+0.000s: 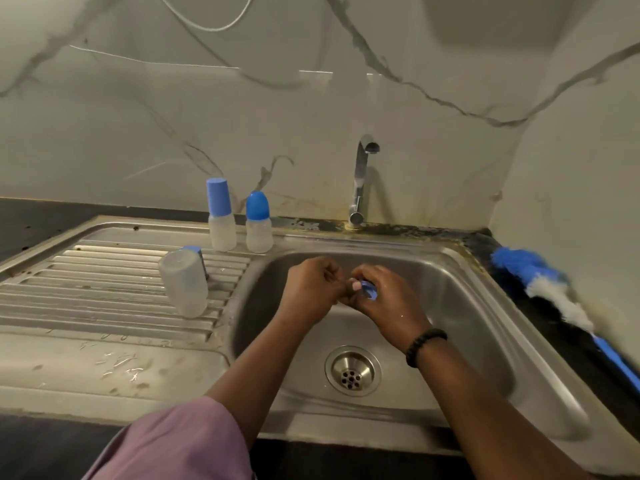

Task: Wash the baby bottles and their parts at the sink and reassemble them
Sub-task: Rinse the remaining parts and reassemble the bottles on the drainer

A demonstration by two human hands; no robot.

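Observation:
Over the steel sink basin (450, 327) my right hand (388, 299) grips a small blue bottle ring (369, 292). My left hand (311, 289) pinches something pale at the ring's edge; it is too small to tell what. Two capped baby bottles stand at the sink's back rim: one with a light blue cylindrical cap (221, 216), one with a darker blue domed cap (258, 223). A third clear bottle (185, 282) lies tilted on the draining board (86, 289), a blue part behind it.
The tap (362, 178) stands behind the basin with no water running. The drain (352, 370) lies below my hands. A blue and white bottle brush (540, 282) lies on the dark counter at the right. A marble wall closes the back and right.

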